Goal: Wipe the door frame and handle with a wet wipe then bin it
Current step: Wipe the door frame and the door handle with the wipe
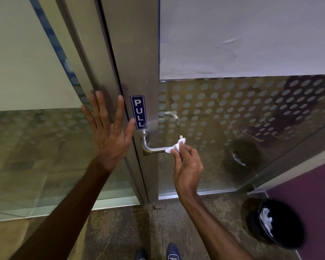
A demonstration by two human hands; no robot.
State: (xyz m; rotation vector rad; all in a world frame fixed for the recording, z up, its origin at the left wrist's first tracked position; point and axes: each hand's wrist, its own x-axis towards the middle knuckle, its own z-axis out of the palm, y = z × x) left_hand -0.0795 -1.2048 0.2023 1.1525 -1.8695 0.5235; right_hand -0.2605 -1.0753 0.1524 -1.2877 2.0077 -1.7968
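Observation:
A steel lever handle [152, 148] sticks out of the grey metal door frame [137, 53], just below a blue PULL sign [138, 112]. My right hand [187, 166] pinches a crumpled white wet wipe [176, 146] around the handle's outer end. My left hand [109, 128] lies flat with fingers spread against the frame and the glass to the left of the handle. A black bin [276, 222] with white tissue inside stands on the floor at the lower right.
Frosted-dot glass panels [233, 113] fill the door and the side pane on the left. A purple wall [317, 203] rises behind the bin. My dark shoes [172, 252] show at the bottom on a mottled brown floor.

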